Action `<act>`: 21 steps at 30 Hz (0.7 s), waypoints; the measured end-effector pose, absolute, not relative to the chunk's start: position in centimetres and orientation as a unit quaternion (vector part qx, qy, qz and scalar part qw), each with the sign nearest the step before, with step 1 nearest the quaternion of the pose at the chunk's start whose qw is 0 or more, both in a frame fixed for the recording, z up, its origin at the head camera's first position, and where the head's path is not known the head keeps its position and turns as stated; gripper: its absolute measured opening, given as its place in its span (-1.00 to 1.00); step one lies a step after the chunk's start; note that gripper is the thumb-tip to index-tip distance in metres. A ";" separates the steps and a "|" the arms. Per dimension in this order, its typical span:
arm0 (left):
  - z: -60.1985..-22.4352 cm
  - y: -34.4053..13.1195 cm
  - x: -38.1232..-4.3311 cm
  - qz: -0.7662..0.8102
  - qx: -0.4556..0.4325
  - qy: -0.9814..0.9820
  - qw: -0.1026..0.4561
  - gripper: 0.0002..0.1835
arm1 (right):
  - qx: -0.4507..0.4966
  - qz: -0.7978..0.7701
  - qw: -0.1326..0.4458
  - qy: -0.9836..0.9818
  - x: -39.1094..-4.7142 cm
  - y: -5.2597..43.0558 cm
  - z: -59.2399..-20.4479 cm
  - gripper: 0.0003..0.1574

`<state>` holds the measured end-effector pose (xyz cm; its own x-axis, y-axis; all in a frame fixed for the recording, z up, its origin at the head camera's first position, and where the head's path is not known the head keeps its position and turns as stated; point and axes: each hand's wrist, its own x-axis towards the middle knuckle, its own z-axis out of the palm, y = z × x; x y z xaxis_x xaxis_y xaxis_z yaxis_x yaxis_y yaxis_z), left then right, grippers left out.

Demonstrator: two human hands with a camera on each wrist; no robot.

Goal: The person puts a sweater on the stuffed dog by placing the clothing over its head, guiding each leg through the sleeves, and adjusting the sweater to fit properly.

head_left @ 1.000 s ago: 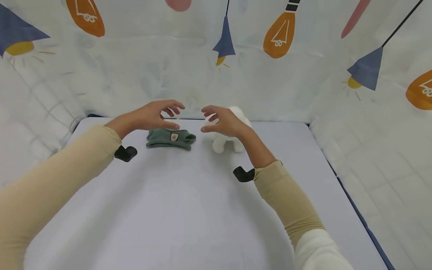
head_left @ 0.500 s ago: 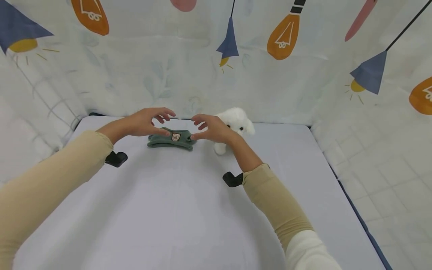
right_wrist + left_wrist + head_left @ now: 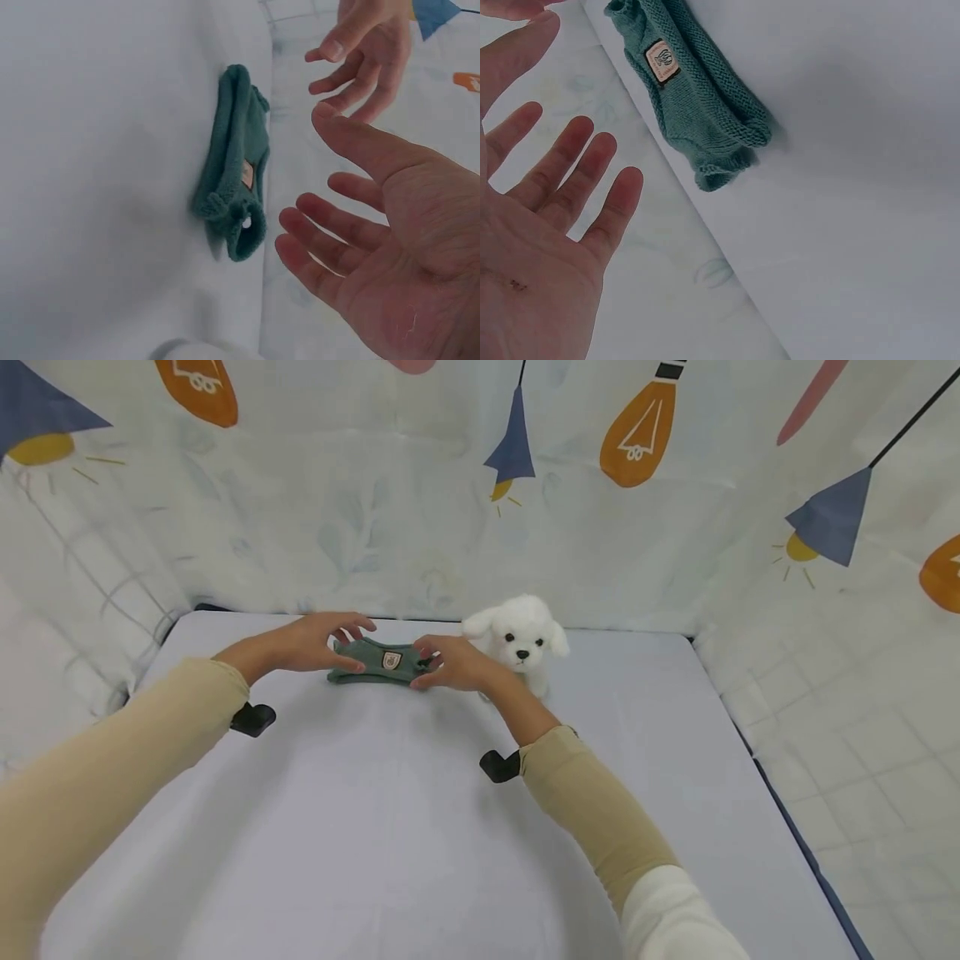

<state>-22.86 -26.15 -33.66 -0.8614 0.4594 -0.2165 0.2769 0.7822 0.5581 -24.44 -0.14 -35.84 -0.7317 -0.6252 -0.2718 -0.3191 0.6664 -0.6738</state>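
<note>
Left hand (image 3: 311,643), fingers relaxed, empty, at left end of green knit garment (image 3: 375,669). Garment lies lengthwise near far edge of worktop (image 3: 420,827), badge (image 3: 392,660) showing, so likely reachable from both ends. Right hand (image 3: 461,664), fingers loosely bent, empty, at other end. White plush dog (image 3: 522,633) upright near far edge.

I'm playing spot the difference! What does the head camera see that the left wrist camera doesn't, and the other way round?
Only the head view shows the white toy dog and orange light bulb pictures. Only the left wrist view shows the palm of the left grip. Both show the left grip, the green sweater with its patch, and the white table.
</note>
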 end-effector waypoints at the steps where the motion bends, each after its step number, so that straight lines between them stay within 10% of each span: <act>1: -33.9 -26.2 -23.0 0.264 0.197 0.928 0.175 -0.31 | -0.266 -0.308 0.249 0.879 -24.5 -0.2 -36.1 -0.17; 21: -38.0 -27.6 -25.2 0.233 0.162 0.938 0.198 -0.32 | -0.246 -0.256 0.171 0.919 -26.0 -2.6 -39.7 -0.27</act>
